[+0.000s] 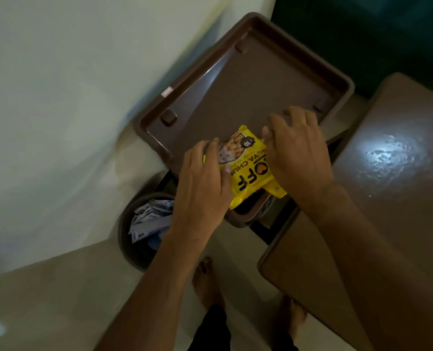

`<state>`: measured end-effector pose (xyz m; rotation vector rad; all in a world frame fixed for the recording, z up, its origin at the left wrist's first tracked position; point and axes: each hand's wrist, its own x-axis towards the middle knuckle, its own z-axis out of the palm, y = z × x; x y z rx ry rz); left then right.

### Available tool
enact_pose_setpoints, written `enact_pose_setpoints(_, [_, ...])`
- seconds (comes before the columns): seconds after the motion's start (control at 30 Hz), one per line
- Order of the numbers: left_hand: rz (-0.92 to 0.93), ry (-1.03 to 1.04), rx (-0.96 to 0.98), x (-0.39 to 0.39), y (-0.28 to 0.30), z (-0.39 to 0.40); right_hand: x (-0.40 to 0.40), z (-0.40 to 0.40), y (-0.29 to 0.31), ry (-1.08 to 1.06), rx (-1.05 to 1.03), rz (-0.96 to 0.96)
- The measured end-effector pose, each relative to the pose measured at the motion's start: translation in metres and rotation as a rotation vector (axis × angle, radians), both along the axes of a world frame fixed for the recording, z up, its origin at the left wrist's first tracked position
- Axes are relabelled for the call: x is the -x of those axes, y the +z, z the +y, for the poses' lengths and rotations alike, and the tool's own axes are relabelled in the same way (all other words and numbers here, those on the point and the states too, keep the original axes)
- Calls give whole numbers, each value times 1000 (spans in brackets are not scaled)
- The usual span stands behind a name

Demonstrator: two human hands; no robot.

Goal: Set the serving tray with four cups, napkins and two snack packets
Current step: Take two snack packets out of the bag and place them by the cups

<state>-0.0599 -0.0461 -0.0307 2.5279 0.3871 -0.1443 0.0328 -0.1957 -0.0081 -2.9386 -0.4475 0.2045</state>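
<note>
Two hands, one packet, one tray; items entered largest first.

Wall: pale, filling the upper left of the frame, close along the tray's left rim. No room to swing outward on that side.

Brown furniture top (392,158): glossy, at right of frame, near the tray's right rim. What it belongs to cannot be told.

Serving tray (261,79): brown, rectangular, raised rim, centre to upper centre of frame. What it rests on is hidden. Its floor shows bare toward the upper right; no cups or napkins are visible on it. Judgement: task at an early stage.

Round brown bin (129,239): lower left of centre, on the floor below the tray's near corner, holding crumpled pale wrappers (150,219).

Right hand (296,153): fingers curled over the packet's right edge, gripping it.

Left hand (202,183): fingers and thumb pinching the packet's left edge.

Yellow snack packet (245,168): held between both hands over the tray's near rim, its lower end overhanging that rim.

Handling note (judgement): carry the packet forward past the near rim, lay it flat toward one side of the tray floor, and leave the open upper area for cups. Release only once its whole length is inside the rim, since anything dropped short could fall toward the bin or floor.
</note>
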Motion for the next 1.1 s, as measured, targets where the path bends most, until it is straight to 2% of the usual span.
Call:
enact_pose_setpoints(0.17, [149, 218, 116, -13, -14, 4, -23, 5, 3, -31, 30, 106])
enact_pose_setpoints(0.27, [171, 359, 235, -23, -19, 13, -30, 12, 0, -57, 66, 169])
enact_pose_setpoints(0.37, [97, 490, 341, -32, -20, 20, -35, 15, -4, -123, 9, 245])
enact_pose_setpoints(0.47, [-30, 579, 338, -45, -20, 26, -44, 14, -8, -203, -109, 291])
enact_pose_setpoints(0.6, [-91, 643, 401, -62, -24, 40, -52, 20, -12, -232, -260, 226])
enact_pose_setpoints(0.7, [-102, 601, 198, -62, -24, 43, -64, 30, -15, -151, -291, 140])
enact_pose_setpoints(0.83, [-60, 397, -128, -53, -26, 30, -78, 46, -19, 34, -164, 11])
enact_pose_setpoints(0.9, [-66, 329, -225, -51, -28, 23, -75, 51, -19, 82, -163, -52])
enact_pose_setpoints(1.03, [-27, 90, -217, -48, -38, 12, -55, 53, -26, -71, -124, -160])
enact_pose_setpoints(1.1, [21, 12, -274, -45, -43, 11, -45, 53, -29, -193, -48, -115])
